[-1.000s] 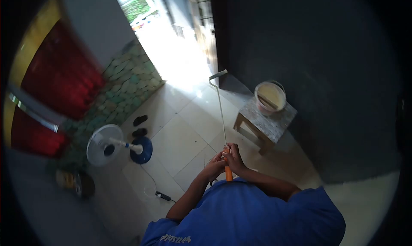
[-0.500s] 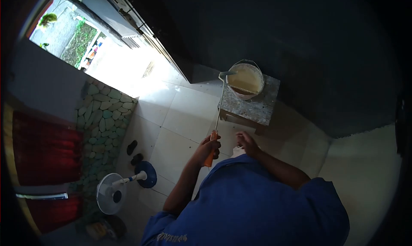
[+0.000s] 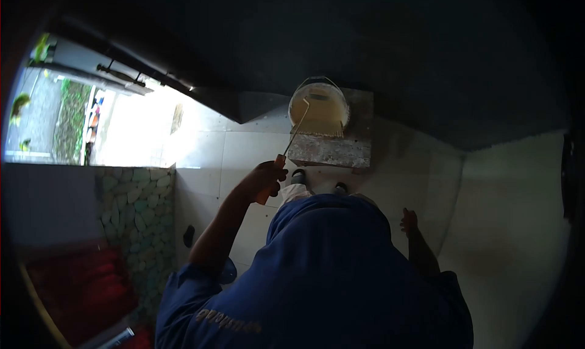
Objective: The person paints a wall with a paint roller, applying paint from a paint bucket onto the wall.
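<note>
My left hand point(image 3: 266, 181) is wrapped round the orange handle of a paint roller point(image 3: 296, 131). The roller's thin metal rod reaches up to the bucket point(image 3: 345, 114), and its head lies inside over the cream-coloured paint. This bucket, with its wire handle raised, stands on a paint-spattered stool point(image 3: 329, 150). Well to the right of the stool, my right hand point(image 3: 409, 220) hangs over the floor away from any object, its fingers partly curled and apart.
The dark wall point(image 3: 414, 63) rises behind the stool. Left are a bright doorway, a stone-patterned wall point(image 3: 137, 209), a red curtain point(image 3: 82, 282) and a dark slipper point(image 3: 189, 236). My feet are just below the stool, and a blue fan base point(image 3: 228, 271) shows beside my left arm.
The roller's head has gone from the bucket's left rim to inside it. My right hand has moved out to the right, away from my body. The view has turned and shifted.
</note>
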